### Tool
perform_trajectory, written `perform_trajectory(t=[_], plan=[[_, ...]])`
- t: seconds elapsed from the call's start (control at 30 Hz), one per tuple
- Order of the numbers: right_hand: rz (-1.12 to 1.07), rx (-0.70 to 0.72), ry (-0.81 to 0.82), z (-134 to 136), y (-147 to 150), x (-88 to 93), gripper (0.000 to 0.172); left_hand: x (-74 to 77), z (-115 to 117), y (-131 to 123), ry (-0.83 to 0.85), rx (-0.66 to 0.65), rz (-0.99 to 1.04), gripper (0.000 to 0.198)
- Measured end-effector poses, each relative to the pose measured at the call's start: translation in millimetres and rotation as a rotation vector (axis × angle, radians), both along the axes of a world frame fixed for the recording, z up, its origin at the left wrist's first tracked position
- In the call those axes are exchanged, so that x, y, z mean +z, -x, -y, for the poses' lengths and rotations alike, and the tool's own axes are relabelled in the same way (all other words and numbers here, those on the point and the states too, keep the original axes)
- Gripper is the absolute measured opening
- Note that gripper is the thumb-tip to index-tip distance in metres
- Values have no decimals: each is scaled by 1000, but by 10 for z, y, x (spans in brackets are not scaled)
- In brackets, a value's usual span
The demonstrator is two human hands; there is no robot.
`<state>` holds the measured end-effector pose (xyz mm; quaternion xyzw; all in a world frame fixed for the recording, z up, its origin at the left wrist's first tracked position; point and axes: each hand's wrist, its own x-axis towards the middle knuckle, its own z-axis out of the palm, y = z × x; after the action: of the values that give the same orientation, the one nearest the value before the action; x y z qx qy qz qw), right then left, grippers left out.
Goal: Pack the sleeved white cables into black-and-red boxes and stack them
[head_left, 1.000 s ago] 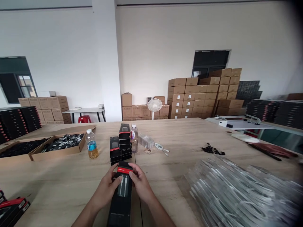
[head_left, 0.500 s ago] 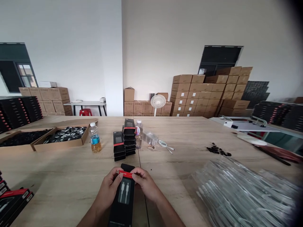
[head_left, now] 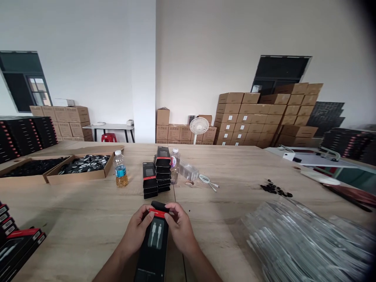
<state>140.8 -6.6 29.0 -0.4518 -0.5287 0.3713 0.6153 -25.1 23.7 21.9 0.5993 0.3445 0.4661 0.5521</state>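
Observation:
Between my hands is a black cable box (head_left: 151, 256) with a red band near its top and two white connectors pictured on its front. My left hand (head_left: 137, 227) grips the upper left edge, thumb on the front by the red band. On the upper right edge my right hand (head_left: 180, 227) holds it the same way, fingers behind. The black top flap (head_left: 158, 205) sticks up beyond the red band, bent back somewhat. The box's lower end runs out of view. Just past it stand two stacks of black boxes (head_left: 163, 172).
A bottle with amber liquid (head_left: 121, 172), a clear bottle (head_left: 175, 166) and a coiled white cable (head_left: 207, 180) are farther back. Bagged cables (head_left: 305, 243) heap at right, near small black pieces (head_left: 276, 188). Open cartons (head_left: 79, 172) and packed boxes (head_left: 20, 250) lie left.
The flap at the top of the box has tilted back, and my right fingers have shifted up near it. The view has turned slightly left.

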Motion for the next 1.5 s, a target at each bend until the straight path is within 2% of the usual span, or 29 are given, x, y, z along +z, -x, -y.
perform_trajectory(t=[0.17,0.23,0.33,0.4,0.47,0.6,0.8,1.03,1.17,1.27,1.3,1.5], plan=[[-51,40,104,13,-41,56,37,27,60,26,11,-78,-41,41],[-156,78,216,24,-72,73,44,27,85,32,9,-109,-77,46],[-354,181,406,57,-104,97,45,19,97,44,-14,-148,-151,46],[-376,248,475,77,-117,112,44,17,91,54,-26,-153,-206,45],[-308,273,455,85,-129,122,43,23,86,64,-38,-147,-241,45],[-192,216,359,68,-161,120,40,58,94,73,-58,-171,-259,46],[-195,243,392,36,-213,92,43,107,115,83,-52,-200,-254,49],[-198,283,355,54,-254,94,41,138,133,57,-37,-233,-117,32],[-209,346,365,91,-245,125,34,92,76,58,-5,-136,-3,29],[-199,455,374,114,-224,142,53,53,46,68,3,-33,75,30],[-193,471,365,117,-213,142,54,42,43,68,2,-13,92,30],[-169,356,292,91,-71,114,42,32,3,53,5,22,82,32]])
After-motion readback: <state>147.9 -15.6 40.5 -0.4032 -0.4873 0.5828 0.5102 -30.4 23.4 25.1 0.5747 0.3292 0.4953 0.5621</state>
